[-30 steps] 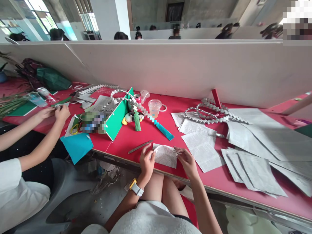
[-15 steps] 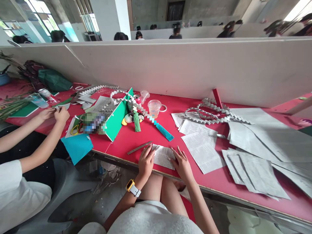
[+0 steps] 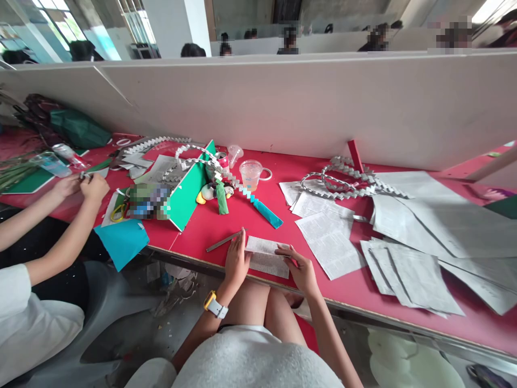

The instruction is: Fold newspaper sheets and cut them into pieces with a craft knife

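A small sheet of printed paper (image 3: 268, 264) lies at the table's front edge, its upper part folded over toward me with a crease across it. My left hand (image 3: 236, 263) is at the paper's left side, fingers straight and together, thumb against its edge. At the right end, my right hand (image 3: 301, 271) pinches the folded-over part between fingers and thumb. A thin metal ruler (image 3: 220, 243) rests just left of the paper, partly behind my left hand.
A blue folded strip (image 3: 268, 214) ends a zigzag paper chain near a clear plastic cup (image 3: 251, 175). A green board (image 3: 189, 196) stands to the left. Printed sheets (image 3: 329, 245) and stacked papers (image 3: 416, 277) cover the right. A co-worker's hands (image 3: 86, 186) work at far left.
The paper's far part has been folded over toward me. My left hand has turned onto its side, and my right fingers have closed on the folded part. The view has shifted slightly.
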Demonstrator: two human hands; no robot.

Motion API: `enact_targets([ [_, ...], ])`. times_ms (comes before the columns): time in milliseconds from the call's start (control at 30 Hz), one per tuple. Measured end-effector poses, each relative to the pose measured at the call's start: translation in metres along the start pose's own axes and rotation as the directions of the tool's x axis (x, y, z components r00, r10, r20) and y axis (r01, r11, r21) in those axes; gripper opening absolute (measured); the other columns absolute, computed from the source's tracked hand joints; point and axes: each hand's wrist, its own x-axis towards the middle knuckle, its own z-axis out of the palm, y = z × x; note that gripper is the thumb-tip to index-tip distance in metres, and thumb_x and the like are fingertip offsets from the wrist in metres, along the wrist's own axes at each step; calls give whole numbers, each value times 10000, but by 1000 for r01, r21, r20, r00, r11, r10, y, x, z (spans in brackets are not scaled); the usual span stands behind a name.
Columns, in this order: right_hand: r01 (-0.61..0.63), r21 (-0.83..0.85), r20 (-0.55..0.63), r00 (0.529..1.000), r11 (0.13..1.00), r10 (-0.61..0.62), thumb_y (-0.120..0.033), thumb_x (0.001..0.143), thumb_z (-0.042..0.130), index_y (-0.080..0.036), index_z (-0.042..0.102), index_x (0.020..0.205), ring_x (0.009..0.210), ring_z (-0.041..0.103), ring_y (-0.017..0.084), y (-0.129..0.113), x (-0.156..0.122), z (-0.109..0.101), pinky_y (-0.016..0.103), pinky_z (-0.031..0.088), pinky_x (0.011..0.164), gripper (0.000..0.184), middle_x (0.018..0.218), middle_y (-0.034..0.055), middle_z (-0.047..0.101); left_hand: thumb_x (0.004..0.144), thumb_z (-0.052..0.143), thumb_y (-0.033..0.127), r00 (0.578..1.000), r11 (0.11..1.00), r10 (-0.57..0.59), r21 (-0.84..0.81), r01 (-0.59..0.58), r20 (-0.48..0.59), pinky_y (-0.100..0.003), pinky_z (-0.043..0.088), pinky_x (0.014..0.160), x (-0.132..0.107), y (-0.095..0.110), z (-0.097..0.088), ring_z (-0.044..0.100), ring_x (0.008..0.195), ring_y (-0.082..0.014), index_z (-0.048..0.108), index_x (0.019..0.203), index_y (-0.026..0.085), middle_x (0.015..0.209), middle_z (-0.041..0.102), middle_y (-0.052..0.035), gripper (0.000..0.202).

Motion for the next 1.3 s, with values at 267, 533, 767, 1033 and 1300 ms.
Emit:
enact_targets([
  [267, 6, 145, 351, 935, 989, -57, -197, 859, 481, -277, 780, 847, 1317, 493, 263, -10, -13, -28, 537, 327, 1146, 310, 1133, 28, 721, 824, 517, 10, 981, 965, 52, -261, -1, 188, -435, 465, 1054, 2, -8, -18, 530, 1293, -238, 477, 1410, 247, 1246, 669, -103, 633],
  [533, 77, -309, 154, 988, 948, -30, -255, 865, 587, -287, 485, 1414, 1440, 281, 278, -3, -10, -26, 585, 196, 1184, 559, 1443, 66, 507, 862, 638, 181, 946, 992, 126, -40, -119, 299, -594, 305, 1139, 6, -1, -21, 465, 1348, -258, 467, 1407, 249, 1286, 643, -111, 575],
  [767, 83, -363, 88, 995, 928, -55, -298, 874, 582, -277, 553, 1355, 1397, 374, 286, 12, -11, -14, 600, 222, 1173, 482, 1436, 65, 508, 852, 650, 163, 973, 988, 154, -41, -149, 174, -630, 295, 1134, -1, 0, -16, 597, 1215, -263, 652, 1159, 224, 1158, 714, -87, 312],
  [1033, -64, -47, 6, 998, 997, 65, -240, 833, 531, -267, 698, 1158, 1167, 625, 270, 12, -17, -12, 490, 495, 1019, 366, 1173, 46, 706, 834, 658, 159, 994, 988, 14, -157, 4, 112, -408, 534, 957, -2, 9, -18, 624, 1132, -242, 547, 1325, 252, 1190, 639, -114, 511],
  [1300, -39, 165, 11, 999, 986, 38, -226, 789, 579, -244, 678, 1150, 1105, 659, 288, 15, -19, -17, 567, 376, 1104, 375, 1153, 82, 713, 817, 668, 134, 997, 966, -4, -259, 25, 79, -478, 459, 1033, -3, 9, -18, 629, 1141, -261, 83, 1542, 203, 980, 710, -79, 934],
])
